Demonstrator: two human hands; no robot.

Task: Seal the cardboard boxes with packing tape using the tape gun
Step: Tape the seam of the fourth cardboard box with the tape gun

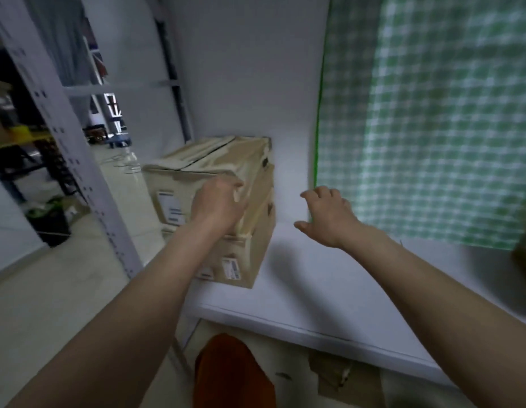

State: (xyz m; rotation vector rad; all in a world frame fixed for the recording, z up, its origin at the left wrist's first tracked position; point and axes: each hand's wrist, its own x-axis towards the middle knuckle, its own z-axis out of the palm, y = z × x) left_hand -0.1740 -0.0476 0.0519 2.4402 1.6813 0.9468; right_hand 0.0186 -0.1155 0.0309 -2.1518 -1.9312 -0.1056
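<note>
Two cardboard boxes stand stacked at the left end of a white table (300,275). The upper box (214,160) has beige tape along its top flaps, with a dark gap showing in the seam. The lower box (241,260) carries white labels on its near face. My left hand (219,201) rests against the near right corner of the upper box, fingers on its side. My right hand (326,214) hovers to the right of the boxes above the table, fingers loosely spread and holding nothing. No tape gun is in view.
A grey perforated shelf post (64,142) rises at the left, with dark shelving and a black bin (49,219) behind it. A green checked curtain (432,113) hangs at the right. Another cardboard edge (525,260) shows at far right. Cardboard scraps (344,375) lie under the table.
</note>
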